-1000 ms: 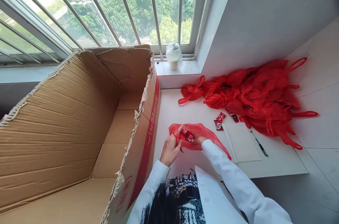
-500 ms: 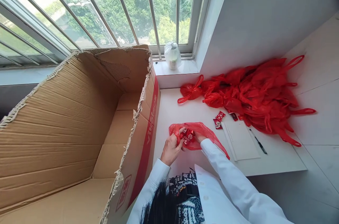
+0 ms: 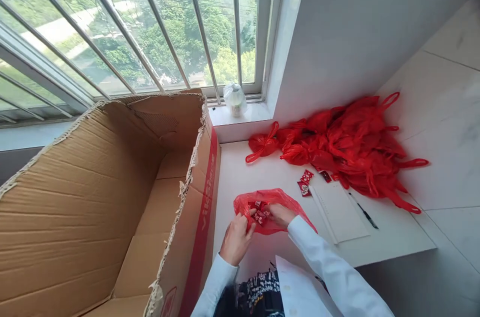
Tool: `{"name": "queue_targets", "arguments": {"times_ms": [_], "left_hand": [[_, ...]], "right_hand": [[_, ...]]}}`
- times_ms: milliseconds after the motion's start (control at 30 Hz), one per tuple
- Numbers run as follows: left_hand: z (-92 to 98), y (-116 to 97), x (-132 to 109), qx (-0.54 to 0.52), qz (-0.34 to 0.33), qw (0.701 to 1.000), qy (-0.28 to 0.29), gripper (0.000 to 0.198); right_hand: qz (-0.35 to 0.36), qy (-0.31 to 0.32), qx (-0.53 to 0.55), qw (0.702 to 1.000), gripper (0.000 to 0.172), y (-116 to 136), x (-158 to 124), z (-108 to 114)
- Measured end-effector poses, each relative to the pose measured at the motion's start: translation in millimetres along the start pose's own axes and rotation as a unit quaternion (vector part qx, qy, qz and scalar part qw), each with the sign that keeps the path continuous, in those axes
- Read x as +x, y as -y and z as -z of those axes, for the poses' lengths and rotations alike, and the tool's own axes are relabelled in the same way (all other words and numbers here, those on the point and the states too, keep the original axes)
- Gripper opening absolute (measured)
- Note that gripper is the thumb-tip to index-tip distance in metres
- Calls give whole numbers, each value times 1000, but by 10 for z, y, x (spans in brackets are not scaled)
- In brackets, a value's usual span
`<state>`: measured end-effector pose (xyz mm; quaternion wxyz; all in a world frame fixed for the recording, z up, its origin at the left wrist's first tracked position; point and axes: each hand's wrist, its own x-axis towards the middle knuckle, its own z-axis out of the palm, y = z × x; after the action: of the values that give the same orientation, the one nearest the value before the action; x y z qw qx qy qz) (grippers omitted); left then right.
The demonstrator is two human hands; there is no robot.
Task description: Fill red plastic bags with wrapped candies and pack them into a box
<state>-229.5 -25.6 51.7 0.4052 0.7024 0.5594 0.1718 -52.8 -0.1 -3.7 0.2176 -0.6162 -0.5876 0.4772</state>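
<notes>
A thin red plastic bag (image 3: 275,229) lies open on the white table, its mouth facing up. Small red wrapped packets (image 3: 259,216) show inside it. At the bag's near left edge, my left hand (image 3: 236,238) is closed on the plastic, thumb toward the packets. From the right, my right hand (image 3: 282,215) reaches into the mouth, its fingertips among the packets and hidden there. Whether those fingers hold a packet cannot be made out. Two loose red packets (image 3: 306,182) lie on the table beyond the bag, beside a notebook (image 3: 339,214).
A large open cardboard box (image 3: 204,207) with torn edges stands left of the table (image 3: 232,172). Tied red bags (image 3: 356,142) are heaped along the wall at the right. A pen (image 3: 363,211) lies beside the notebook. A wrapped container (image 3: 235,100) stands on the windowsill.
The view has shifted, so the scene sits lower and slightly left. My right hand shows more plainly at the bag's mouth, with its fingers over the packets. My left hand stays at the bag's edge.
</notes>
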Motion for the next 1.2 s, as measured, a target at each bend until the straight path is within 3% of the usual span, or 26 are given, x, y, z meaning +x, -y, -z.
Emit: {"name": "queue_targets", "arguments": {"times_ms": [67,167,300,400,433,500,567,600,700,800,967,1100,1200], "left_hand": [[56,5,-20,28,22,999,-4,23],[159,-1,-43,53,41,998,-7,23],[257,-15,-27,55,36,998,-22,34],[262,-22,-4,48,29,997,-43,39],[253,-26,-1,46,26,997,-51,40],[228,-35,-7,44,21,997,-67,38],[204,-47,-28,43,16,995,-86,33],[196,-53,-41,43,14,994,-95,31],[197,-66,-71,40,11,992,-121,26],[243,-72,-67,30,12,990,-136,27],[324,-71,-20,10,25,986,-162,36],[302,-60,-21,2,29,984,-176,43],[255,-43,-35,2,27,982,-185,45]], "right_hand": [[30,25,-50,998,11,37,-201,187],[44,-20,-104,993,28,66,-529,429],[-22,-159,-186,969,43,-73,-824,562],[-91,-186,-211,955,61,-303,-928,518],[-113,-179,-207,955,60,-377,-946,492],[-146,-163,-194,956,40,-486,-956,454],[-144,-151,-187,960,17,-524,-926,452],[-134,-149,-179,963,16,-514,-897,466],[-91,-162,-12,982,27,-400,-769,547],[-43,-166,184,968,34,-223,-641,620],[-15,-153,293,944,52,103,-572,642],[-13,-155,404,902,50,323,-615,627],[-17,-175,420,890,49,377,-637,617]]}}
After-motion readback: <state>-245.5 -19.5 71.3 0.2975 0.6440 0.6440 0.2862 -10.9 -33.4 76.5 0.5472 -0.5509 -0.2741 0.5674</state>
